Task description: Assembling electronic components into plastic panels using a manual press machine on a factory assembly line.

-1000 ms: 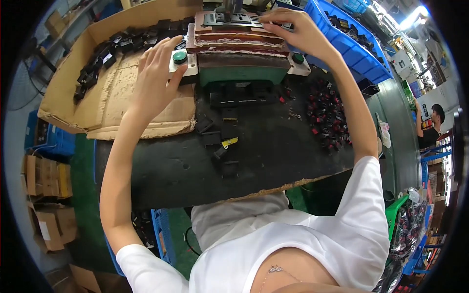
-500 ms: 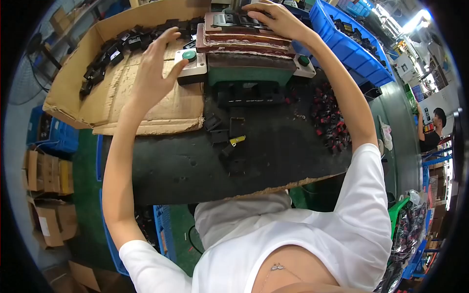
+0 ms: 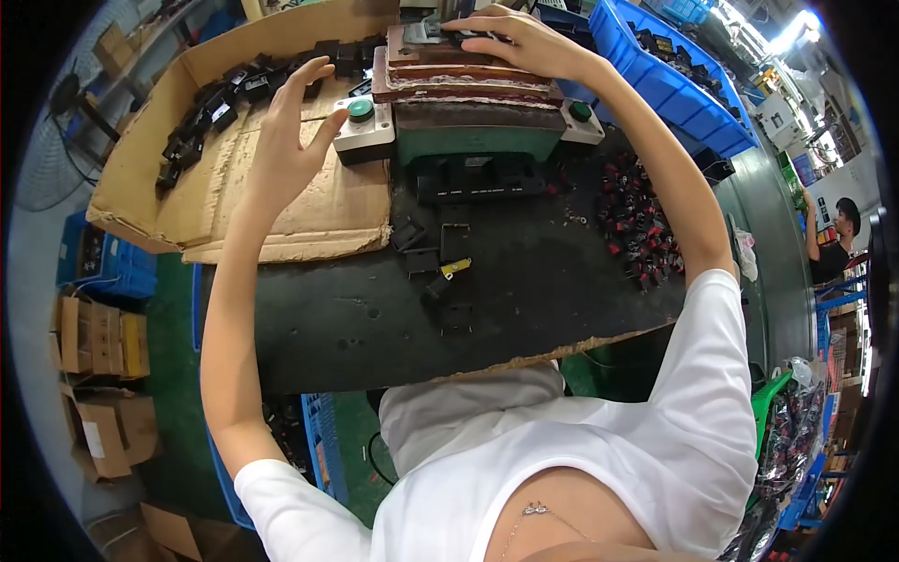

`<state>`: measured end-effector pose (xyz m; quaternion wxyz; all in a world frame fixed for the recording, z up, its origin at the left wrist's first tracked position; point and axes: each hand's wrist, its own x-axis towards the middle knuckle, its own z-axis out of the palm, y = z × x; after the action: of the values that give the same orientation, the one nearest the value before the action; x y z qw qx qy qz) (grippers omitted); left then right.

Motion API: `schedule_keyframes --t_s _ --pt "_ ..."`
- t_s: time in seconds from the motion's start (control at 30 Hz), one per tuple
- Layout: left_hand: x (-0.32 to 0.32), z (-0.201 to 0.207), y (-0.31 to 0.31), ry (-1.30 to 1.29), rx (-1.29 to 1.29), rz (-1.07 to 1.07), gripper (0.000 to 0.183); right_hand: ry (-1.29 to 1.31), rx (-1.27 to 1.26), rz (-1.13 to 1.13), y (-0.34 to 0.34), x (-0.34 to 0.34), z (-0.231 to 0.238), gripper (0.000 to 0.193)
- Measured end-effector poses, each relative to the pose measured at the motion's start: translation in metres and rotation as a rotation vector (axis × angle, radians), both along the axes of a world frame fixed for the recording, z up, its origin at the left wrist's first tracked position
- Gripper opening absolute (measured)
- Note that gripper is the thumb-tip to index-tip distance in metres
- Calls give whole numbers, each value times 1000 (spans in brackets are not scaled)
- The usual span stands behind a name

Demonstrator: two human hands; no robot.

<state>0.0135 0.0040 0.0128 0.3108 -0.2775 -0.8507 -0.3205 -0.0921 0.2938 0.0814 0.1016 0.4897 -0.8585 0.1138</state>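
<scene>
My left hand (image 3: 288,140) is raised over the cardboard tray, beside the green push button (image 3: 361,110), with thumb and fingers spread and nothing in them. At the top of the press-like machine, my right hand (image 3: 524,45) has its thumb and fingers around a black plastic part (image 3: 478,36), which they largely cover. That part lies over a grey metal fixture (image 3: 423,34) on the stacked brown plates (image 3: 468,75). A second green button (image 3: 581,111) sits at the machine's right side.
Black plastic housings (image 3: 220,110) line the cardboard tray (image 3: 243,211). A heap of small red-and-black parts (image 3: 637,220) lies right on the dark bench (image 3: 562,290). Loose black pieces and a yellow piece (image 3: 456,269) lie mid-bench. A blue bin (image 3: 674,84) stands far right; a person sits beyond.
My right hand has shifted left and its fingers now cover more of the black plastic part. My left hand stays spread beside the button, nearly unmoved.
</scene>
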Motion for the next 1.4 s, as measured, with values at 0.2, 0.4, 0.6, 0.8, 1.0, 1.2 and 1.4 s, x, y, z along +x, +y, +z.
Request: schedule_keyframes --t_s 0.2,0.4,0.6,0.8,1.0,1.2,1.4 --pt "2 -4 4 -390 405 -111 36 473 -90 -30 -11 53 2 44" --pt "29 -2 34 -847 469 -483 15 722 -129 -9 -7 142 -28 48" --pt "40 2 47 -153 68 -262 9 276 -724 -246 22 146 -42 50" --pt "39 2 54 49 57 -255 6 48 -759 -298 35 150 -61 22" --pt "40 3 52 42 19 -233 7 43 -767 -252 37 147 -67 23" --pt "41 4 50 48 -10 -237 8 51 -772 -246 37 148 -70 23" --pt "41 3 48 63 -22 -238 9 53 -771 -234 35 147 -71 23"
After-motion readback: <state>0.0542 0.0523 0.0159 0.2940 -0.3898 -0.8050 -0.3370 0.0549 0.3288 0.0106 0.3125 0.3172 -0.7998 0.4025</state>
